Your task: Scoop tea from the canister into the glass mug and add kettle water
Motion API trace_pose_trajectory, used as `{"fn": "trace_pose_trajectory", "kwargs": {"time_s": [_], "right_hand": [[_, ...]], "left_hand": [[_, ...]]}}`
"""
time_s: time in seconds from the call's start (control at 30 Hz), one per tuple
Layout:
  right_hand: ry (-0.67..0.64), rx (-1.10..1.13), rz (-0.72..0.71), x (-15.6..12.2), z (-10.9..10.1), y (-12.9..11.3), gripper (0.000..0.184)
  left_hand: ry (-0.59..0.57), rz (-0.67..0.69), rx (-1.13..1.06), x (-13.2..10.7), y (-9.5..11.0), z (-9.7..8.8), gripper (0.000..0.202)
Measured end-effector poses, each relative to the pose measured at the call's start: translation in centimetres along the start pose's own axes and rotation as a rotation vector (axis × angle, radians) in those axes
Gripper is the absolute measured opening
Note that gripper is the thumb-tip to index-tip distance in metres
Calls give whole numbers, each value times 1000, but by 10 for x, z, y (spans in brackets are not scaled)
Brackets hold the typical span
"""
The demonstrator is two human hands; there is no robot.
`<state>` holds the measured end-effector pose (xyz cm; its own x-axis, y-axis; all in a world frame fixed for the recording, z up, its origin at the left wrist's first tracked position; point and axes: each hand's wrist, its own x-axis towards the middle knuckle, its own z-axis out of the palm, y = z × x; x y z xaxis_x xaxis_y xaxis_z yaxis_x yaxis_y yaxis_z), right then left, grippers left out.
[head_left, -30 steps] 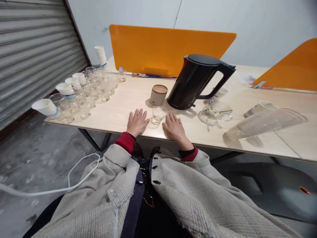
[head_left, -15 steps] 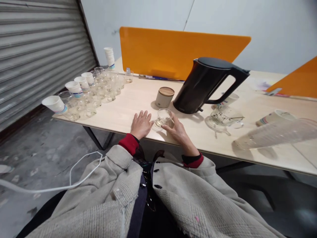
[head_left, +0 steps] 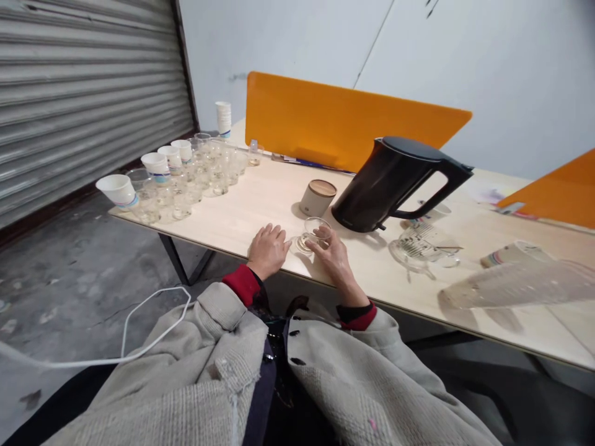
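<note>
Right hand (head_left: pixel 335 256) gripping small clear glass cup (head_left: pixel 317 231); left hand (head_left: pixel 268 249) flat, open, empty.
Near light wooden table (head_left: pixel 260 201) front edge; bare tabletop leftward, black electric kettle (head_left: pixel 389 183) close behind.

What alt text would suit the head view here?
A seated person's right hand grips a small clear glass on a pale table, left hand flat beside it. Behind stand a black kettle and a lidded canister.

Light: soft, even indoor light from above, moderately bright.
Shadows: short, faint ones under the kettle (head_left: pixel 395 186) and glass (head_left: pixel 316 232) on the counter (head_left: pixel 260 204).
Glare: dull sheen along the kettle's side.
Distortion: wide-angle bending at the edges; the shutter (head_left: pixel 69 93) slants.
Focus: sharp at centre, softer on the plastic sleeve (head_left: pixel 520 284) at right.
</note>
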<state>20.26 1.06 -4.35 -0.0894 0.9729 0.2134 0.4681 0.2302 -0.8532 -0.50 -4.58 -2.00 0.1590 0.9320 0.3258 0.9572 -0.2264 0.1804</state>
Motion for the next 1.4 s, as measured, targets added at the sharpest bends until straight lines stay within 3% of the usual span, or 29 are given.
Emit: {"fn": "trace_pose_trajectory", "kwargs": {"time_s": [0.2, 0.4, 0.53, 0.7, 0.87, 0.97, 1.13, 1.4], "right_hand": [[48, -28, -58, 2, -3, -5, 84], [34, -16, -189, 26, 9, -42, 77], [-12, -34, -221, 52, 39, -81, 81], [-166, 7, -220, 85, 100, -118, 86], [-306, 107, -161, 113, 167, -131, 74], [-327, 83, -155, 125, 194, -133, 63], [-377, 25, -169, 137, 215, -134, 55], [-386, 17, -164, 141, 231, -134, 53]], "left_hand": [[81, 249, 8, -25, -6, 8, 37], [152, 353, -6, -36, -15, 22, 35], [147, 394, 10, -37, -16, 24, 37], [150, 412, 12, -38, -18, 24, 36], [105, 454, -46, -37, -21, 26, 27], [119, 455, -86, -36, -21, 28, 20], [227, 468, -96, -36, -20, 34, 10], [344, 464, -118, -35, -18, 49, 15]]}}
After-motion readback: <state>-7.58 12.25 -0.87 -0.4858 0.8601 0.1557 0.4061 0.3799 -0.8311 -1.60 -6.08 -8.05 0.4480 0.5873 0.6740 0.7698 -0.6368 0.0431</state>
